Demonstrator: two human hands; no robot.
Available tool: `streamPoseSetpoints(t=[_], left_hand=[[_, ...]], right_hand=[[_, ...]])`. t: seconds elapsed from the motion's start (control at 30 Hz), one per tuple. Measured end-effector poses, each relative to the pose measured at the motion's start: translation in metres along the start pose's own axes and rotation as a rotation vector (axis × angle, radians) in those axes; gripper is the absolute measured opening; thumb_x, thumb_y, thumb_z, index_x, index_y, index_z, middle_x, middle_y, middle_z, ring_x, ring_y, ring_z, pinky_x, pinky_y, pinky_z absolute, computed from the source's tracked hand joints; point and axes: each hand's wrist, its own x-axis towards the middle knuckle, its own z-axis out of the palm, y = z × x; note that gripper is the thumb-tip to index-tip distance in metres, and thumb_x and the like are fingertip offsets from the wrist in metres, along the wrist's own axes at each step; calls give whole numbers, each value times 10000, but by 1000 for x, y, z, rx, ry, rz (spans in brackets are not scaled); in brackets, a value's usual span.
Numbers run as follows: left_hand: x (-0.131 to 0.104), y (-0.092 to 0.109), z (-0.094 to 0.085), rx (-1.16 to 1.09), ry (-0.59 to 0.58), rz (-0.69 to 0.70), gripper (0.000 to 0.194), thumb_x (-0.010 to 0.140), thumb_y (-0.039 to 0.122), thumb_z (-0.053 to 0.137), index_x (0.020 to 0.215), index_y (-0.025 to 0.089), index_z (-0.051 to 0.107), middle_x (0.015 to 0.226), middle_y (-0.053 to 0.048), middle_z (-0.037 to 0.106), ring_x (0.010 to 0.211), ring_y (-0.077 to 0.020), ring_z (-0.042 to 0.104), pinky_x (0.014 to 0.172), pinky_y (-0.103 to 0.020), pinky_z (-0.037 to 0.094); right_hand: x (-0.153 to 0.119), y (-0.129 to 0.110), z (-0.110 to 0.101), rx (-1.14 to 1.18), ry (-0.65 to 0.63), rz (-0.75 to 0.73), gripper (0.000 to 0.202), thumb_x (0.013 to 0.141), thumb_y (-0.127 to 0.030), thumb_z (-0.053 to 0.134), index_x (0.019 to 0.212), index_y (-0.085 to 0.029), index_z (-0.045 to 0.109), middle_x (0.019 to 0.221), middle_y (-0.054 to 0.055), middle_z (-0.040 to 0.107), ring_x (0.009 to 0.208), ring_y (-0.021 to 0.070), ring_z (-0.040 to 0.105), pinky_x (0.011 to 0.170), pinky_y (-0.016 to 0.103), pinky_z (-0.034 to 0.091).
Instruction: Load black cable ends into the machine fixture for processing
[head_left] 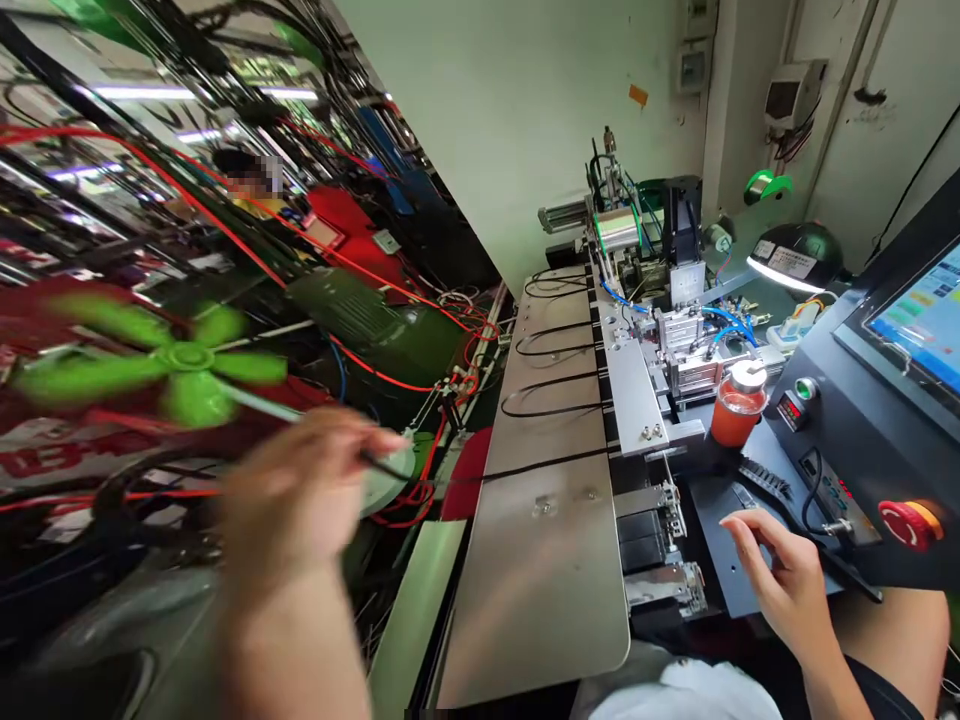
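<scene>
My left hand (307,490), smeared by motion, is stretched out past the left edge of the metal plate. Its fingers are closed on the end of a black cable (540,465), which runs taut across the plate to the machine's clamp row. My right hand (787,575) hovers by the front of the dark machine base, fingers curled in and nothing visible in them. Several other black cables (559,345) lie looped on the metal plate (525,600), their ends at the same row. Two metal gripper blocks (667,590) stick out beside the plate's near end.
A green fan (187,357) stands at the left, near red air hoses. On the machine (675,350) are a jar of orange-red liquid (737,405), a black brush (765,478) and a lamp (799,255). A screen (922,320) and red stop button (907,523) are at right. A person (251,185) is far back.
</scene>
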Motion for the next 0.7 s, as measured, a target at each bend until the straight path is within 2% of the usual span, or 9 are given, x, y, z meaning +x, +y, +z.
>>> streamPoseSetpoints(t=[0.03,0.1,0.17,0.2,0.27,0.37,0.47,0.57,0.7], left_hand=[[-5,-3,28,-77,-185,-11,363,809,546,581,773,188,629,685,38,521,562,-71,442,542,-196,412],[-21,-2,84,-104,-700,-37,346,893,454,485,848,178,689,791,-9,568,585,-76,465,532,-201,396],[-43,5,127,-113,-965,7,321,935,338,411,1024,208,690,869,-30,567,713,-101,524,654,-215,440],[-54,9,142,-116,-1059,26,327,941,281,385,1102,223,664,894,-32,559,731,-102,527,682,-217,446],[-74,14,159,-120,-1096,51,342,935,218,371,1169,226,621,893,-29,549,716,-98,526,688,-214,451],[-91,11,166,-120,-986,29,296,930,217,394,1139,188,603,854,-25,568,654,-95,526,652,-214,460],[-98,2,169,-98,-928,38,230,923,219,428,1056,170,609,847,-21,593,631,-93,541,660,-219,473],[-98,-5,170,-19,-940,127,188,921,224,459,937,166,637,857,-26,610,688,-106,570,699,-223,468],[-90,-6,165,96,-1077,265,222,931,264,472,850,183,663,800,-13,606,714,-121,568,669,-214,431]], right_hand=[[0,-1,0,3,-2,15,178,917,-243,509,783,-194,616,624,-26,572,498,90,506,476,190,402],[0,-3,1,12,-5,43,183,920,-259,505,795,-193,620,616,-25,559,491,93,494,467,198,398],[1,-6,4,15,-7,66,177,923,-272,502,822,-192,624,605,-24,548,496,100,491,475,208,403],[2,-8,5,19,-10,78,170,924,-274,502,841,-192,626,605,-24,547,501,102,493,484,212,408],[3,-10,10,42,-25,103,158,924,-278,504,881,-191,630,641,-11,574,546,114,524,521,220,432],[4,-13,19,103,-65,136,157,909,-309,532,888,-189,633,764,32,632,663,145,583,588,241,473],[4,-13,29,150,-79,161,192,909,-337,524,840,-189,626,753,33,626,650,147,575,568,244,464],[6,-11,29,109,-99,164,239,924,-333,489,768,-186,597,682,13,589,595,130,526,549,240,425],[16,-9,11,53,-377,168,269,926,-349,489,726,-182,555,628,-13,534,572,113,461,525,229,368]])
